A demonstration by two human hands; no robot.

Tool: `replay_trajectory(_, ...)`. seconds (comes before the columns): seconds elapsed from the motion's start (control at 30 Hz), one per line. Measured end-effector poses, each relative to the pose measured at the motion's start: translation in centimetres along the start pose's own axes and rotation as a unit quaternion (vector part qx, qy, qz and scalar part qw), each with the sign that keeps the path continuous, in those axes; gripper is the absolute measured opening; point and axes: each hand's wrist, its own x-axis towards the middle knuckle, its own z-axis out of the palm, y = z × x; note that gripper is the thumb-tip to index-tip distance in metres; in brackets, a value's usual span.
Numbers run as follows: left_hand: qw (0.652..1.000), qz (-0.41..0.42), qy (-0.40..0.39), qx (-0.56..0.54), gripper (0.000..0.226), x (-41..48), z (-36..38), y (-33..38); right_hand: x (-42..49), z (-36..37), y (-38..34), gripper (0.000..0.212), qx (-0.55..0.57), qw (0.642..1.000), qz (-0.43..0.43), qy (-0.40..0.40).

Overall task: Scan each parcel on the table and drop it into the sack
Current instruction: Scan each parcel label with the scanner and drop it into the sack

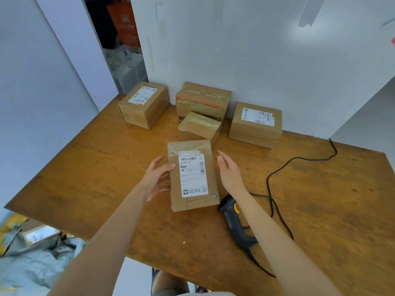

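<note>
Stiff cardboard box [193, 176] (label up) near the front edge of the table [320, 199], probably light. Left hand [157, 178] pinching its left side, thumb on top; right hand [229, 174] spread, just beside. Best gripped across long sides.

Worn orange-brown wooden table [96, 171] in front of me, pushed into a corner. Scuffed white wall [256, 60] behind it, with a bright glare patch [310, 37] upper right. Pale partition panel [42, 92] on my left. In the gap between them, an orange bag [125, 24] above clear plastic bins [126, 69]. Pale floor [132, 278] below the table edge.
</note>
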Motion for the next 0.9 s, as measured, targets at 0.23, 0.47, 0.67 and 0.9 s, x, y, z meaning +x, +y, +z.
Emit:
replay_trajectory(0.23,0.999,0.001,0.028,-0.019,0.077,0.0,0.6,-0.7,-7.7,-3.1,7.2,0.062,-0.235,0.954,0.185,0.02)
replay_trajectory(0.47,0.999,0.01,0.035,-0.028,0.071,0.4,1.4,-1.0,-11.3,-0.7,8.7,0.081,-0.39,0.912,0.125,-0.006)
replay_trajectory(0.67,0.998,0.016,0.047,-0.037,0.069,0.5,2.1,-1.3,-10.8,-0.9,8.3,0.058,-0.382,0.917,0.118,0.007)
replay_trajectory(0.9,0.995,0.043,0.076,-0.048,0.082,0.7,2.7,-1.0,-10.2,-4.0,4.6,0.056,-0.042,0.996,0.054,0.059)
